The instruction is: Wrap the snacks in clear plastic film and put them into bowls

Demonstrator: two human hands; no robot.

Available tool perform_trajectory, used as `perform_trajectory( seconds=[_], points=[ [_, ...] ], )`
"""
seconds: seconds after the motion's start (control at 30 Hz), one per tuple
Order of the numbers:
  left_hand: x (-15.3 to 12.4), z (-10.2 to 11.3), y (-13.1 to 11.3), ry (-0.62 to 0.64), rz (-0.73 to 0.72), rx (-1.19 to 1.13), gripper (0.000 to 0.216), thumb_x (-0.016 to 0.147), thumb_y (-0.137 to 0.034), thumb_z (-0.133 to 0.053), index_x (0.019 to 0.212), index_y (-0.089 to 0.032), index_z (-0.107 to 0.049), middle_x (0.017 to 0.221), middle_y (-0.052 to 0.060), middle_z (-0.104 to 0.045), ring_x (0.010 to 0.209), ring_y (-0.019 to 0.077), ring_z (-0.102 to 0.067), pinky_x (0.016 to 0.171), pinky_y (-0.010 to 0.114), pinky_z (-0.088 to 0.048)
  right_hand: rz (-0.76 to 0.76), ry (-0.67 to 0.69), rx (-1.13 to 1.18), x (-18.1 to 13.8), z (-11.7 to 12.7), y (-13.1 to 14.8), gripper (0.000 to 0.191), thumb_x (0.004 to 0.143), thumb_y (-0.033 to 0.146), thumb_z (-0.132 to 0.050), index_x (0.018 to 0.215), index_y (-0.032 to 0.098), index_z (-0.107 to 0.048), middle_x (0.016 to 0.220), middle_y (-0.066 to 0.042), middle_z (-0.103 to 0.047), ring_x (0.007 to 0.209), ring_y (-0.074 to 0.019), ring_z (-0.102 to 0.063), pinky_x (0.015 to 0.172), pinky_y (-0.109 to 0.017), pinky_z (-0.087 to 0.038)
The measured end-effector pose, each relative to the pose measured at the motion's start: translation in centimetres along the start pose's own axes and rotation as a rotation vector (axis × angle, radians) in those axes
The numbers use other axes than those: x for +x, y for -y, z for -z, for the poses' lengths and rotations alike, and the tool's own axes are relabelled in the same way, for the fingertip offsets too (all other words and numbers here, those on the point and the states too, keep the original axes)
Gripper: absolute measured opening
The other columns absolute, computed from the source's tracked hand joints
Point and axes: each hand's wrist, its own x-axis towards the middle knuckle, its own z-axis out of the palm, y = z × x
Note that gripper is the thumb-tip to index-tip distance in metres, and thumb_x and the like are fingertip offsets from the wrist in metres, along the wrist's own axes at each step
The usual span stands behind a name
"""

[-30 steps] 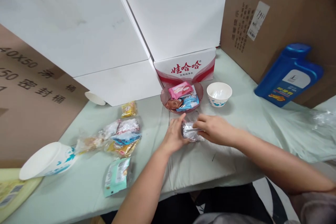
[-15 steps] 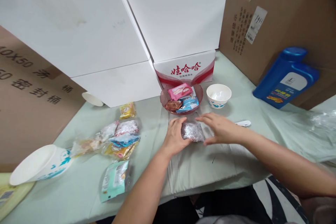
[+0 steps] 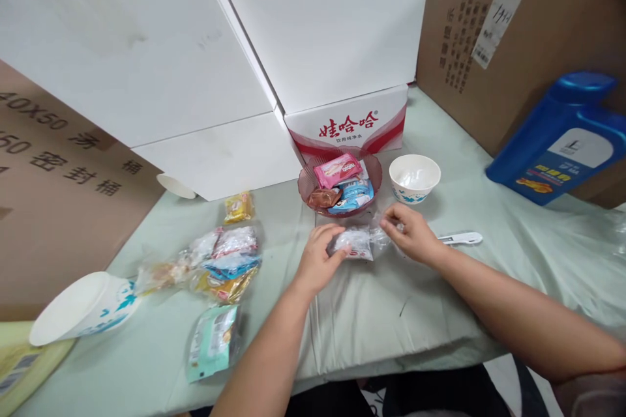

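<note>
In the head view my left hand [image 3: 317,259] grips the left end of a small packet [image 3: 356,242] in clear, shiny wrapping, which lies on the cloth. My right hand [image 3: 411,234] pinches a loose end of clear plastic film [image 3: 380,236] at the packet's right side. Just behind both hands stands a pinkish glass bowl [image 3: 306,184] with a pink packet [image 3: 337,171], a blue packet [image 3: 353,194] and a brown one [image 3: 325,198] in it. By my right wrist lies a white, slim-handled tool [image 3: 462,238], partly hidden by the arm.
A paper bowl [image 3: 415,179] stands right of the glass bowl. Several snack packets [image 3: 229,260] and a green pouch [image 3: 213,343] lie left, near a tipped paper tub [image 3: 85,309]. White boxes [image 3: 337,32], a brown carton [image 3: 469,45] and a blue bottle [image 3: 557,143] border the table.
My right hand has closed from a spread pose onto clear film and drawn it rightward. The packet's printed side shows more now. The view has shifted slightly.
</note>
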Motion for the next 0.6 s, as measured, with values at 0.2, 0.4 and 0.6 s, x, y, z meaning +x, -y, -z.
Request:
perform_trajectory(
  seconds=[0.2, 0.4, 0.6],
  points=[
    [0.0, 0.0, 0.8, -0.095, 0.099, -0.184, 0.031, 0.084, -0.041, -0.060, 0.102, -0.020, -0.073, 0.117, 0.010, -0.068, 0.114, 0.0243, -0.060, 0.104, 0.041, -0.043, -0.095, -0.082, -0.104, 0.1, 0.1, 0.1, 0.006, 0.076, 0.024, -0.046, 0.070, 0.023, -0.044, 0.079, -0.003, -0.061, 0.075, -0.0176, -0.056, 0.070, -0.028, -0.041],
    [0.2, -1.1, 1.4, -0.301, 0.364, -0.481, 0.035, 0.074, -0.047, -0.065, 0.087, -0.016, -0.074, 0.102, 0.010, -0.073, 0.098, 0.0249, -0.066, 0.087, 0.038, -0.051, -0.223, 0.101, -0.549, 0.5, 0.2, -0.4, 0.006, 0.078, 0.020, -0.046, 0.074, 0.021, -0.050, 0.083, -0.007, -0.064, 0.076, -0.0203, -0.058, 0.061, -0.029, -0.035],
    [0.9, 0.5, 3.4, -0.542, 0.436, -0.460, 0.015, 0.066, -0.032, -0.058, 0.071, -0.019, -0.054, 0.068, 0.000, -0.062, 0.062, 0.0145, -0.060, 0.061, 0.027, -0.049, -0.272, 0.139, -0.723, 1.1, 1.1, -1.5, 0.019, 0.080, 0.015, -0.047, 0.094, 0.019, -0.060, 0.102, -0.013, -0.067, 0.092, -0.0266, -0.061, 0.070, -0.033, -0.040]
  ],
)
